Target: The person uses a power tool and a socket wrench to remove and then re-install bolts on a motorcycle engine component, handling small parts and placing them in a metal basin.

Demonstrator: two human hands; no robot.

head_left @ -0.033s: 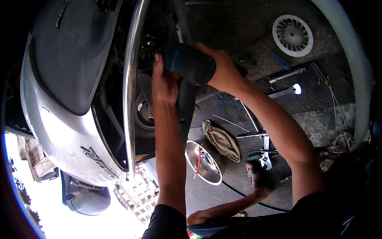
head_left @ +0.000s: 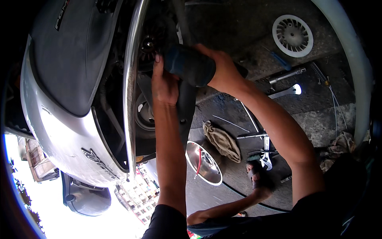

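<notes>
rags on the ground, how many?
2. One rag lies beside the steel bowl, below the right forearm. Another rag is bunched at the right edge. More may be hidden behind the scooter.

1. I see a white round slotted plastic fan cover (head_left: pixel 292 35) on the concrete, top right.
2. Shiny round metal bowl (head_left: pixel 203 162) lies beside a crumpled tan rag (head_left: pixel 223 141).
3. Silver open-end wrench (head_left: pixel 286 92) near a blue-handled screwdriver (head_left: pixel 281 60).
4. Thin metal rods (head_left: pixel 248 115) lie between.
</notes>
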